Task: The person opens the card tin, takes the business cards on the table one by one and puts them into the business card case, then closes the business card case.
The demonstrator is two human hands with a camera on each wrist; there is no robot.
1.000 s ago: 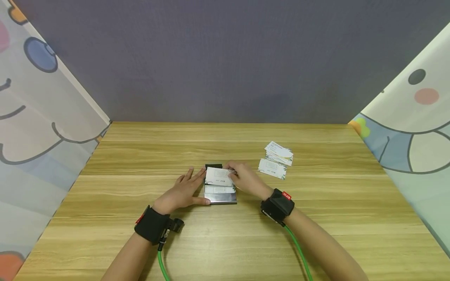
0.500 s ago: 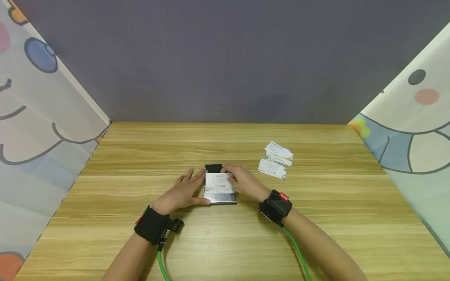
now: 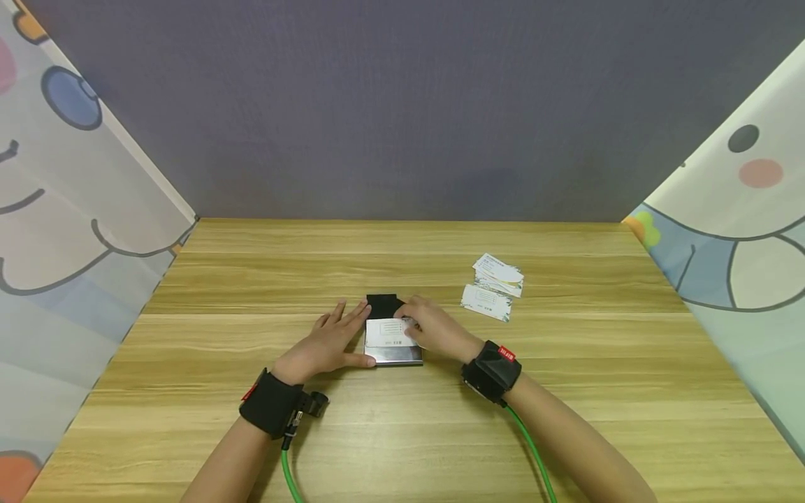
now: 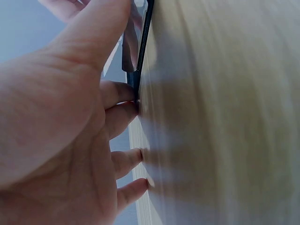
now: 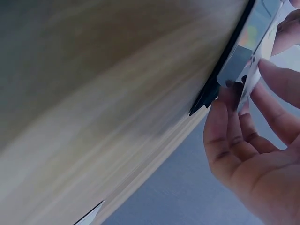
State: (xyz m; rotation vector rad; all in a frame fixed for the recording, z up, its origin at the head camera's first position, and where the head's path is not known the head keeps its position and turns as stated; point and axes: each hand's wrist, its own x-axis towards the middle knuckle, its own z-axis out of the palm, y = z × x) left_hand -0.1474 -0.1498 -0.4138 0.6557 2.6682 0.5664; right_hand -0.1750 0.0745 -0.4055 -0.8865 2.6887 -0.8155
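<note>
A metal business card case (image 3: 395, 356) lies on the table, its black inner part (image 3: 382, 306) showing on the far side. My left hand (image 3: 327, 346) steadies it with fingers spread: the thumb rests at the near left corner, and the fingertips touch its left side and the table. From the right, my right hand (image 3: 440, 328) pinches a white printed business card (image 3: 383, 334) between thumb and fingers. The card's near edge meets the shiny metal front. In the right wrist view, the card (image 5: 254, 77) is held on edge beside the case's reflective face (image 5: 236, 65).
A loose pile of white business cards (image 3: 499, 271) lies to the right, beyond the right hand. One more card (image 3: 487, 302) lies just in front of it. A grey panel (image 3: 402, 105) rises behind the table's far edge.
My right hand has drawn the card toward me, down to the metal front, uncovering more of the black inner part. The left hand stays in place.
</note>
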